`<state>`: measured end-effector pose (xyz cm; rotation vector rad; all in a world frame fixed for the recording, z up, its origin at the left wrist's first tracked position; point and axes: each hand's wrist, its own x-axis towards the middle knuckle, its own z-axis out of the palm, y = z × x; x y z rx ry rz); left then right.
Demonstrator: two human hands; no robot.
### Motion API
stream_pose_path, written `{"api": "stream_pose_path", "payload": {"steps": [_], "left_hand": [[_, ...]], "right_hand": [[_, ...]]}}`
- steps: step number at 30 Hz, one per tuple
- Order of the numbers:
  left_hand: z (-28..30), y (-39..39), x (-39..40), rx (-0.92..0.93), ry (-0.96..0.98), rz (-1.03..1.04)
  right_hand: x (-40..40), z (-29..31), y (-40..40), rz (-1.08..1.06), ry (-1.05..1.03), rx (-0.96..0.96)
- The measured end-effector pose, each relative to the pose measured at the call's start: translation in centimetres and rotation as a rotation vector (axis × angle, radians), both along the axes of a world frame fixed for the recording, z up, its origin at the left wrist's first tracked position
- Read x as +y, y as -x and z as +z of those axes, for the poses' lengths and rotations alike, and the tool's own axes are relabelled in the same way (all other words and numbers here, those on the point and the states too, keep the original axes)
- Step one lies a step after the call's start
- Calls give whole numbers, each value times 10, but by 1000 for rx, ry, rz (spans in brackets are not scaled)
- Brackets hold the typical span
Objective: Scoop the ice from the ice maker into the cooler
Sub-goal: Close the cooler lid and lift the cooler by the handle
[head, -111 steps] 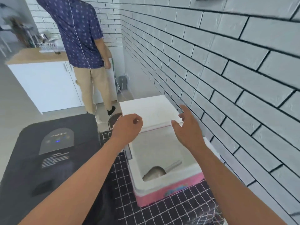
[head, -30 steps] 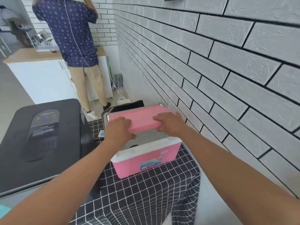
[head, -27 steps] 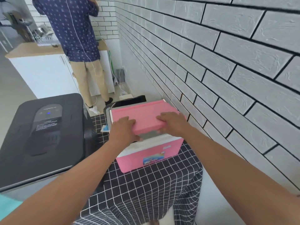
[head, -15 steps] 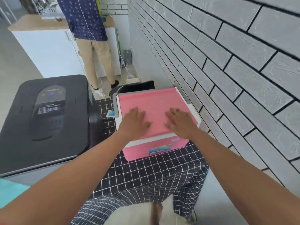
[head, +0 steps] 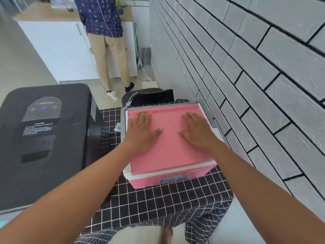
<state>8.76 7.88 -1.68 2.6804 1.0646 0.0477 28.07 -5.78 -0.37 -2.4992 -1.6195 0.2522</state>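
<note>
Both hands lie flat and spread, palms down, on the pink lid (head: 168, 138) of the cooler (head: 172, 175); the left hand (head: 141, 132) is on its left half, the right hand (head: 196, 132) on its right half, and neither holds anything. The lid sits closed over the white rim, so the inside of the cooler cannot be seen, nor any ice or scoop.

The cooler stands on a black checked cloth (head: 158, 199), close against the white brick wall (head: 246, 76) on its right. The black ice maker (head: 44, 138) stands just left of the cooler, its lid also shut.

From where I stand, the risks look like this. If the hands press unevenly, one side of the lid may seat crooked on the rim and leave a gap. A push toward the front could slide the cooler on the loose cloth, which hangs over the near edge. Beyond the cooler, another person (head: 105, 41) stands at a white counter, well apart from all this.
</note>
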Motion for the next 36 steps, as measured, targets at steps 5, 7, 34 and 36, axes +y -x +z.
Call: {"api": "stream_pose_path", "payload": {"steps": [5, 7, 34, 36], "left_hand": [[11, -30, 56, 117, -31, 6], [15, -37, 69, 187, -30, -11], [102, -17, 72, -128, 105, -456], [105, -13, 65, -145, 105, -509]], "right_hand": [[68, 11, -55, 49, 110, -26], [85, 10, -65, 88, 189, -39], [32, 96, -47, 285, -6, -61], [17, 100, -34, 244, 4, -93]]}}
